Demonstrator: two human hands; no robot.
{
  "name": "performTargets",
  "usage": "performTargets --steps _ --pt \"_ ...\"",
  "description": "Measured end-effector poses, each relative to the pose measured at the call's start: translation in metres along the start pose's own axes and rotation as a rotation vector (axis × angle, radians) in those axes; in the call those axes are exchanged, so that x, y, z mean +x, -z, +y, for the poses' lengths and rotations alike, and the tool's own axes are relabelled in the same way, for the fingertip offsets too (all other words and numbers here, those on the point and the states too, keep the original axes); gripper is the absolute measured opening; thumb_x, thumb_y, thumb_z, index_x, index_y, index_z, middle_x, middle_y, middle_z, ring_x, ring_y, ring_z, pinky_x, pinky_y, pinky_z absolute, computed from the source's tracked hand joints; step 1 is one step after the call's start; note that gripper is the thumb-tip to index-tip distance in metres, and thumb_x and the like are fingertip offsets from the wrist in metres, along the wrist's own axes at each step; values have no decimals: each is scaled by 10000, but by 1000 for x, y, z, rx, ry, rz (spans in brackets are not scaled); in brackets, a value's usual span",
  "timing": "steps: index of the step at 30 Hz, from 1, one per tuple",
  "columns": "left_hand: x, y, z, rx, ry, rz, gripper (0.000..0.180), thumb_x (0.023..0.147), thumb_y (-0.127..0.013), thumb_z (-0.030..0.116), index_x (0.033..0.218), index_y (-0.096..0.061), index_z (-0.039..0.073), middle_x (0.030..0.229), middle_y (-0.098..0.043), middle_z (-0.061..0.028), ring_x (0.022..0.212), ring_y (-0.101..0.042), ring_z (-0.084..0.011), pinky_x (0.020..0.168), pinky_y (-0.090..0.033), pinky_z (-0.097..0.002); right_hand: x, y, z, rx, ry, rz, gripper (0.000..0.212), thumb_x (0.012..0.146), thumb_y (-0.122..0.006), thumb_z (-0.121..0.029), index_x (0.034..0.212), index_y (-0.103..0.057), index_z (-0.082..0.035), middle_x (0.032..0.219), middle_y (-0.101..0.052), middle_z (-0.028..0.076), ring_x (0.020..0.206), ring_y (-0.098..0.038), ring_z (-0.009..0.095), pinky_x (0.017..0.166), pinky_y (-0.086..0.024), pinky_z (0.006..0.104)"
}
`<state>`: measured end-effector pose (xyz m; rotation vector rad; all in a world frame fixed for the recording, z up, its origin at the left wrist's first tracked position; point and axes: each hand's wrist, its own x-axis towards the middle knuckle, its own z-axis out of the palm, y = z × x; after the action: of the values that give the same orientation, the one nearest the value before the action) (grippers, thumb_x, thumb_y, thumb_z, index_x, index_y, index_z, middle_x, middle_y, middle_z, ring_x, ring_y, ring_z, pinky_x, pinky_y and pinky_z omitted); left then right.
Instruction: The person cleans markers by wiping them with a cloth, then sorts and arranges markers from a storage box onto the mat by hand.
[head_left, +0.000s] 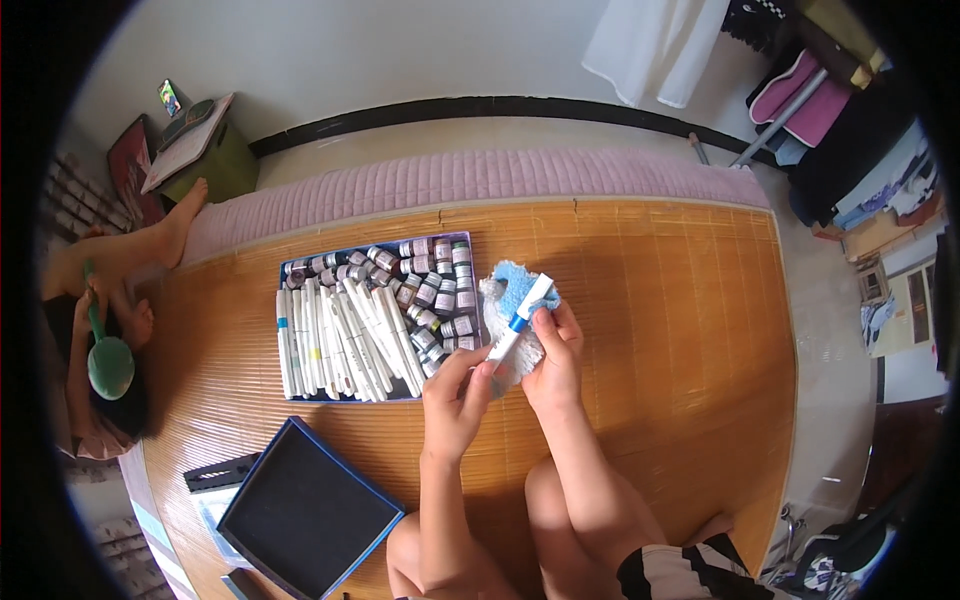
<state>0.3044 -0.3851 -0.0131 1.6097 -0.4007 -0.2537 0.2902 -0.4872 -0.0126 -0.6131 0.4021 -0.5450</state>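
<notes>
I see the left hand (457, 402) pinching a white, blue-banded plastic marker (508, 340), right hand (555, 368) curled, thumb pinning it against a fluffy blue-and-white cloth (514, 284), probably for steadiness, right of the rectangular blue-edged box (472, 264).

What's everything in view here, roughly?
marker: one, white and blue, between hands
cloth: one, blue and whitish, against marker
pens: many, white, in box
bottles: many, dark and pale, in box
box: one, blue, on mat
tray: one, black and blue, lower left
mat: one, brown, centre
quilt: one, pink, far edge
handled object: one, green, left
fabric: one, white, upper right
clothes: several, mixed, right
other person: one, left edge
left hand: one, on marker
right hand: one, holding cloth
</notes>
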Motion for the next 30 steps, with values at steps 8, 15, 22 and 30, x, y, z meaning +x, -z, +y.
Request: performTargets --steps 8,15,22,30 --pt "13 3 3 -23 59 -17 115 703 -469 45 796 -509 -9 615 -501 -68 546 -472 -117 497 -371 -210 14 -10 4 88 118 11 149 649 -554 -73 719 -424 -51 737 -473 33 684 -463 115 617 -391 255" --pt "-1 -4 -17 55 -226 -86 170 701 -481 111 836 -492 9 765 -505 -138 699 -498 -228 615 -394 -296 10 16 6 -195 77 -30 495 724 -388 -402 1035 -333 -21 1051 -374 99 958 -374 231 812 -295 362" --pt "-8 3 -18 -72 -289 -143 160 733 -437 131 777 -490 -14 715 -500 -126 676 -487 -220 606 -383 -286 1 10 2 -41 -4 42 453 769 -327 -334 1105 -275 -36 1123 -314 114 1012 -329 257 852 -258 359" --pt "21 0 -9 104 -3 -154 155 702 -482 132 776 -503 -3 693 -508 -156 630 -499 -266 557 -389 -300 29 15 7 101 -21 140 294 708 -470 -219 942 -420 -49 944 -455 71 886 -424 216 791 -318 359"
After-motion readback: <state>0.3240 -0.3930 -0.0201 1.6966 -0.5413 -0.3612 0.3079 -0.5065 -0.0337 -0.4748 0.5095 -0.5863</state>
